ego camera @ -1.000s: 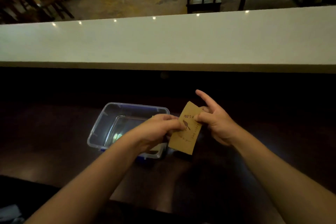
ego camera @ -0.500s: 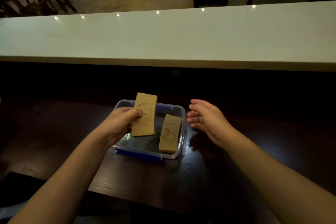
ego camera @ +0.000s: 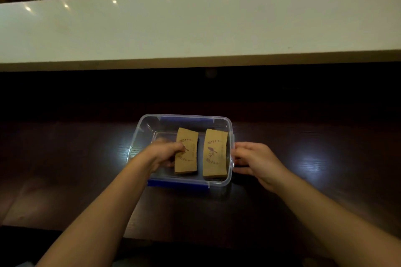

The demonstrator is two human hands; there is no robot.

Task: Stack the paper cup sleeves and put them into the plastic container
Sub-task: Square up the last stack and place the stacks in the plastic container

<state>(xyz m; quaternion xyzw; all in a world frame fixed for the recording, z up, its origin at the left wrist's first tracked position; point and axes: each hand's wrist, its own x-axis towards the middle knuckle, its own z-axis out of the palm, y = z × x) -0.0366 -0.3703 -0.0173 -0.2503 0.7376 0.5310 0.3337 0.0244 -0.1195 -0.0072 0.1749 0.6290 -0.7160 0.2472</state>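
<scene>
Inside the clear plastic container (ego camera: 138, 136) on the dark counter (ego camera: 65, 158), two sleeve stacks (ego camera: 214, 154) lie side by side, the left hand (ego camera: 165, 154) pinching the left one, the right hand (ego camera: 256, 160) loosely spread against the container's outer wall; placement appears nearly complete, release outstanding.

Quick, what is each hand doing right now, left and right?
Left hand: closed on the left cup sleeve inside the plastic container.
Right hand: open, holding nothing, fingers at the container's right wall.
</scene>
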